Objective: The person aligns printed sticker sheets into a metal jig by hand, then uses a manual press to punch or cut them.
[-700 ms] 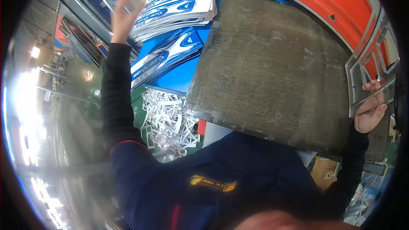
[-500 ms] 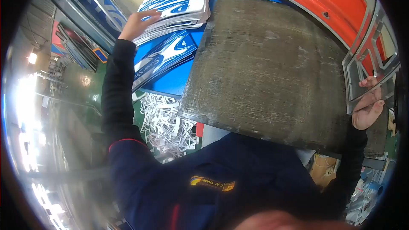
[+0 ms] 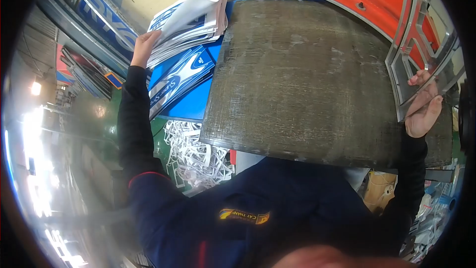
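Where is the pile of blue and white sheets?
The pile of sheets sits at the upper left, just left of the dark board, with the left hand lifting its edge.

L hand [image 3: 144, 47] arm outstretched, fingers gripping; R hand [image 3: 421, 111] raised, fingers curled.

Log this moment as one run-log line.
left hand: lifting top sheets of printed stack | right hand: gripping metal frame | dark board: bare
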Motion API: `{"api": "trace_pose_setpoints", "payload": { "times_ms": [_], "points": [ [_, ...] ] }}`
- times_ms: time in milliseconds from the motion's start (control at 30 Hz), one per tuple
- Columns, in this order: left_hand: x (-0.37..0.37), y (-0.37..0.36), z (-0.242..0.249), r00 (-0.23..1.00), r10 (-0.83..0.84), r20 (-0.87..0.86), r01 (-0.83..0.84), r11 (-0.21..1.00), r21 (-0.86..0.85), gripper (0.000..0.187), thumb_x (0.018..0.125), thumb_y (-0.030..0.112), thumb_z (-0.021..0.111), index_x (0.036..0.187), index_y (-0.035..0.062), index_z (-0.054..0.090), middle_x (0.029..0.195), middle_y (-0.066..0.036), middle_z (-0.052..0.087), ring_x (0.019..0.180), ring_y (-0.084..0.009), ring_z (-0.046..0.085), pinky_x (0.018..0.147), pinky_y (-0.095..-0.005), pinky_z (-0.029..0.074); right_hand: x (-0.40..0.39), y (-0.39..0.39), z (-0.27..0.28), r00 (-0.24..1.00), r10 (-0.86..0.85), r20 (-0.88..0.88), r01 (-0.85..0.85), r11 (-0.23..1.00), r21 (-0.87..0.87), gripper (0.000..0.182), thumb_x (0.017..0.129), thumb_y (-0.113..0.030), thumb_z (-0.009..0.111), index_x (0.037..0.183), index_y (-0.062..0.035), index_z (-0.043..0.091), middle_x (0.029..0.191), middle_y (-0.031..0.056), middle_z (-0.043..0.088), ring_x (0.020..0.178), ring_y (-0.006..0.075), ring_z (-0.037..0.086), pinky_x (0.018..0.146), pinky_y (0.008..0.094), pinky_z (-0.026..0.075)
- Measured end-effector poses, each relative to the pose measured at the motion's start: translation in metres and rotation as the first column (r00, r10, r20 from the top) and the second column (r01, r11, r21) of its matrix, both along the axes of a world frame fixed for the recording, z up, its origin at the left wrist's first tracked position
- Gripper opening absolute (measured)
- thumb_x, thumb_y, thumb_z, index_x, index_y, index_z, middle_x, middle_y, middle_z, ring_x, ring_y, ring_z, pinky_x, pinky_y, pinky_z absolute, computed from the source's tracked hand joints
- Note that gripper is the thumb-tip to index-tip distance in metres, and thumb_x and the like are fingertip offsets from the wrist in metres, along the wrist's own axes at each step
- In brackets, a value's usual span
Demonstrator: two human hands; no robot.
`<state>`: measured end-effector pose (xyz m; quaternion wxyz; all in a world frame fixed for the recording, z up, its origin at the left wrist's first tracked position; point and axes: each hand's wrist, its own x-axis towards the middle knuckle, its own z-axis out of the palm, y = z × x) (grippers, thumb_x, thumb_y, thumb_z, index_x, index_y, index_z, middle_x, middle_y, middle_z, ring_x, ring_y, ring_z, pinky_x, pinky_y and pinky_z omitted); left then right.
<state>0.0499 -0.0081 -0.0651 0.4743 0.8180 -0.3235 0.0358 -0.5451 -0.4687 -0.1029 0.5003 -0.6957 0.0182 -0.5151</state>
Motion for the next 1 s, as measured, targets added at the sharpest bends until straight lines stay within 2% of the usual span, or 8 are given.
{"api": "trace_pose_setpoints", "payload": {
  "times_ms": [133, 233, 433, 533, 667, 767, 800, 1000],
  "points": [
    [0.013, 0.0, 0.0, 0.999, 0.033, 0.009, -0.034, 0.998, 0.062, 0.033, 0.091, 0.024, 0.067, 0.109, -0.0039, 0.072, 0.093, -0.006, 0.073, 0.086, -0.0111, 0.062, 0.076, -0.0269, 0.048, 0.001, 0.0, 0.0, 0.999, 0.042, 0.034, -0.042, 0.999, 0.009, 0.068, 0.104, -0.048, 0.035, 0.129, 0.0141, 0.049, 0.122, 0.0198, 0.058, 0.106, 0.0238, 0.055, 0.094, 0.0387, 0.041],
    [0.016, 0.001, 0.003, 0.924, -0.071, 0.376, -0.161, 0.819, 0.551, 0.035, 0.089, 0.025, 0.064, 0.12, 0.0083, 0.068, 0.1, -0.02, 0.072, 0.094, -0.0301, 0.069, 0.084, -0.0378, 0.05, 0.007, 0.003, -0.002, 0.994, 0.04, 0.101, -0.046, 0.998, 0.049, 0.069, 0.104, -0.047, 0.035, 0.129, 0.0152, 0.049, 0.122, 0.0216, 0.058, 0.105, 0.0246, 0.057, 0.094, 0.0389, 0.042],
    [-0.059, -0.067, 0.051, 0.909, 0.03, 0.415, -0.223, 0.876, 0.426, 0.04, 0.098, 0.034, 0.055, 0.112, -0.0012, 0.067, 0.093, -0.028, 0.067, 0.09, -0.0391, 0.066, 0.08, -0.0391, 0.05, 0.01, 0.013, 0.007, 0.996, 0.018, 0.083, -0.018, 1.0, -0.006, 0.063, 0.106, -0.043, 0.035, 0.124, 0.0149, 0.054, 0.116, 0.0204, 0.063, 0.1, 0.0241, 0.061, 0.092, 0.0374, 0.045],
    [-0.14, -0.118, 0.055, 0.909, -0.153, 0.387, 0.005, 0.934, 0.358, 0.04, 0.1, 0.032, 0.051, 0.118, -0.0019, 0.063, 0.093, -0.028, 0.067, 0.088, -0.0401, 0.065, 0.079, -0.0394, 0.049, 0.011, 0.015, 0.009, 0.996, 0.018, 0.084, -0.02, 1.0, 0.014, 0.06, 0.107, -0.041, 0.035, 0.12, 0.0133, 0.058, 0.112, 0.0186, 0.064, 0.098, 0.0223, 0.062, 0.091, 0.0359, 0.046],
    [-0.237, -0.165, 0.015, 0.697, -0.562, 0.445, 0.419, 0.823, 0.383, 0.04, 0.095, 0.004, 0.053, 0.135, -0.0004, 0.053, 0.138, -0.023, 0.054, 0.132, -0.0391, 0.049, 0.108, -0.036, 0.038, 0.011, 0.019, 0.014, 1.0, -0.007, 0.022, 0.007, 1.0, 0.013, 0.058, 0.107, -0.04, 0.035, 0.116, 0.0113, 0.06, 0.108, 0.0166, 0.066, 0.096, 0.0206, 0.062, 0.09, 0.0343, 0.047],
    [-0.291, -0.176, -0.02, 0.663, -0.745, 0.077, 0.643, 0.619, 0.452, 0.056, 0.092, -0.003, 0.048, 0.146, 0.0123, 0.044, 0.155, -0.021, 0.034, 0.145, -0.0435, 0.028, 0.108, -0.0694, 0.027, 0.013, 0.022, 0.016, 0.998, -0.058, 0.029, 0.057, 0.998, 0.032, 0.055, 0.106, -0.039, 0.037, 0.113, 0.0102, 0.061, 0.105, 0.0161, 0.067, 0.094, 0.0204, 0.062, 0.089, 0.0342, 0.047],
    [-0.317, -0.179, -0.014, 0.665, -0.741, 0.089, 0.517, 0.543, 0.661, 0.054, 0.094, -0.004, 0.047, 0.146, 0.0082, 0.044, 0.156, -0.02, 0.034, 0.147, -0.0396, 0.027, 0.115, -0.0587, 0.026, 0.013, 0.023, 0.017, 0.996, -0.084, 0.019, 0.084, 0.996, 0.019, 0.054, 0.106, -0.038, 0.038, 0.111, 0.0095, 0.062, 0.103, 0.0162, 0.067, 0.093, 0.0203, 0.062, 0.089, 0.0342, 0.047],
    [-0.358, -0.191, -0.023, 0.66, -0.734, 0.164, 0.5, 0.591, 0.633, 0.05, 0.096, 0.004, 0.052, 0.145, 0.0123, 0.045, 0.155, -0.024, 0.032, 0.145, -0.0486, 0.024, 0.11, -0.0702, 0.024, 0.011, 0.023, 0.021, 0.993, -0.112, -0.042, 0.11, 0.993, -0.033, 0.05, 0.106, -0.036, 0.041, 0.107, 0.0081, 0.064, 0.102, 0.0163, 0.068, 0.092, 0.0195, 0.063, 0.088, 0.0331, 0.048]
  ]
}}
